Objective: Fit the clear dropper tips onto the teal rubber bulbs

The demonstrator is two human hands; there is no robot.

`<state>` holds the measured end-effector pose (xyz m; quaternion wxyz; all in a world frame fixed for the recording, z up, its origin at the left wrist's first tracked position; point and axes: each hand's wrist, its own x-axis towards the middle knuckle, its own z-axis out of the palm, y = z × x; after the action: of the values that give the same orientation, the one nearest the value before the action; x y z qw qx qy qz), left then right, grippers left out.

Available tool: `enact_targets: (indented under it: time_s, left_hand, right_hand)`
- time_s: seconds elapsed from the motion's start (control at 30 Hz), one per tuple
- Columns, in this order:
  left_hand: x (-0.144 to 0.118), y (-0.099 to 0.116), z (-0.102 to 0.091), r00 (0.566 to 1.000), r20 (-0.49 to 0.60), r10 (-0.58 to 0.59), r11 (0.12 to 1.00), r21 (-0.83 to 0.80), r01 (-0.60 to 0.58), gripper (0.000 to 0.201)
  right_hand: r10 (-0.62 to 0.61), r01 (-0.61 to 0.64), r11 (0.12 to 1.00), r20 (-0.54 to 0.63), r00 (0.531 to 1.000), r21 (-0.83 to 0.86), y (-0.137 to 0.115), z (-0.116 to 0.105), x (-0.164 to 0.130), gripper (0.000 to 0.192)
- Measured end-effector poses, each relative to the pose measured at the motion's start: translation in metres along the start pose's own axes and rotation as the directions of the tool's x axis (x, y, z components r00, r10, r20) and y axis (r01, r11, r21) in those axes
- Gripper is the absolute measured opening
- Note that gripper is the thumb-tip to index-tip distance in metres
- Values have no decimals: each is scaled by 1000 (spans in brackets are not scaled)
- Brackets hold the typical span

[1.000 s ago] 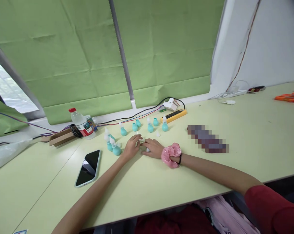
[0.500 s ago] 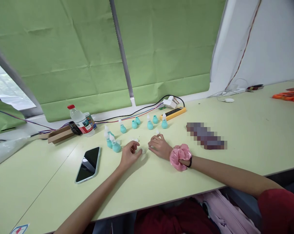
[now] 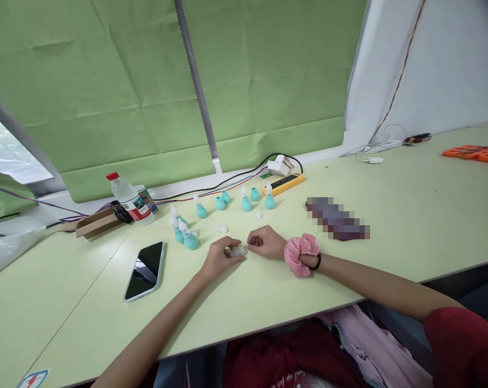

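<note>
My left hand (image 3: 218,255) rests on the pale green table (image 3: 268,302), its fingertips pinching a small clear white plastic piece (image 3: 237,250). My right hand (image 3: 265,242), with a pink scrunchie (image 3: 301,253) at the wrist, lies curled just right of that piece and touches it. Several small teal bulb-shaped bottles with white tips (image 3: 186,236) stand left of and behind my hands, more of them (image 3: 246,202) further back. A few loose white caps (image 3: 220,229) lie between them.
A black phone (image 3: 144,269) lies face up at the left. A water bottle (image 3: 126,198), a cardboard box (image 3: 95,223), cables, a yellow power strip (image 3: 283,183) and a white adapter (image 3: 279,166) line the back edge. Orange objects (image 3: 473,153) lie at far right.
My hands pulled back toward me from the bottles and closed together on the small clear piece. The camera shifted slightly right.
</note>
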<state>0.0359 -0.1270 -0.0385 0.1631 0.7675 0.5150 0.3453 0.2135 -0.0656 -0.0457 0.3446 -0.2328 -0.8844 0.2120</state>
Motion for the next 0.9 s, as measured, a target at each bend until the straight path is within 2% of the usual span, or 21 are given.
enact_targets:
  time_s: [0.13,0.3,0.53,0.73,0.9]
  left_hand:
    - [-1,3,0,997,43,-72,983,-168,78,21]
    - [-2,3,2,994,51,-97,965,-239,107,19]
    - [-1,2,1,999,13,-35,996,-83,36,19]
    - [0,-1,1,999,36,-40,994,-96,43,22]
    - [0,-1,1,998,48,-43,994,-101,48,21]
  right_hand:
    - [10,-9,997,-16,1000,73,-2,2,-1,7]
    - [-57,71,982,-84,995,173,-15,4,-4,9]
    - [-74,86,973,-66,995,216,-10,4,-3,12]
    - [-23,38,980,-77,997,196,-9,6,-3,13]
    - [-56,68,984,-76,996,163,-8,7,-4,12]
